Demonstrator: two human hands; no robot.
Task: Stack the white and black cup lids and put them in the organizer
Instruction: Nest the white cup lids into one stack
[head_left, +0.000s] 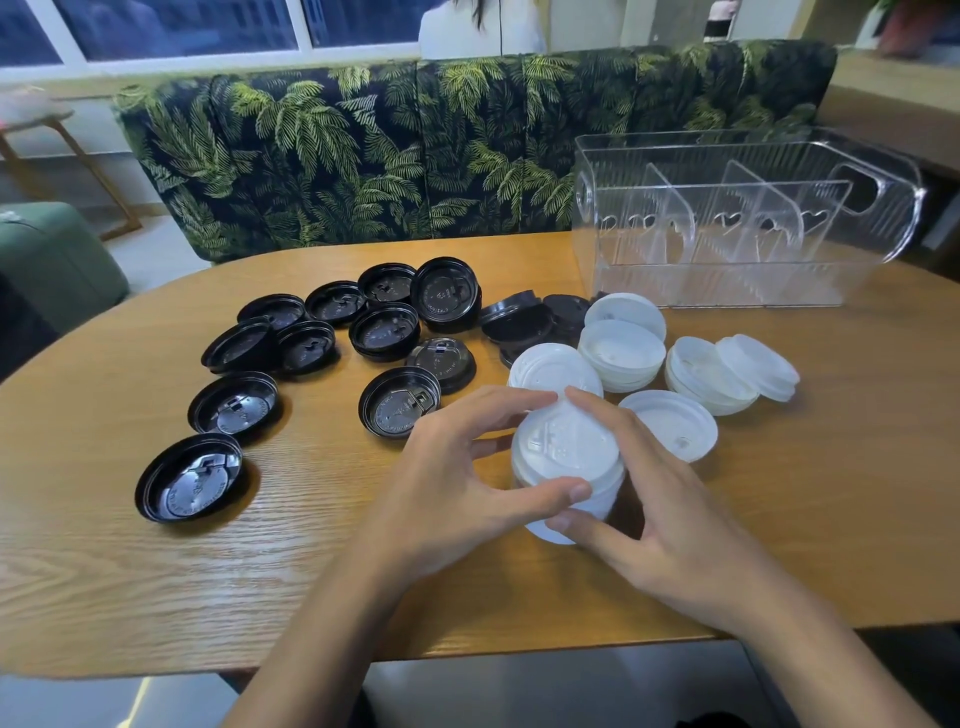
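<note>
Both hands, left (457, 483) and right (660, 499), curl their grip around a white lid stack (566, 462) above the bench (156, 597).

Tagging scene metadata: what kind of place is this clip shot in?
Probably a cafe or lounge seating area, not a lab: a wooden table set against a leaf-print upholstered bench, strewn with black lids and white lids for takeaway cups, plus a clear organizer.

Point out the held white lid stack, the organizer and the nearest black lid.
white lid stack (566, 444), head view, top lid's face
organizer (727, 280), head view, front wall
nearest black lid (191, 478), head view, inner face
</note>
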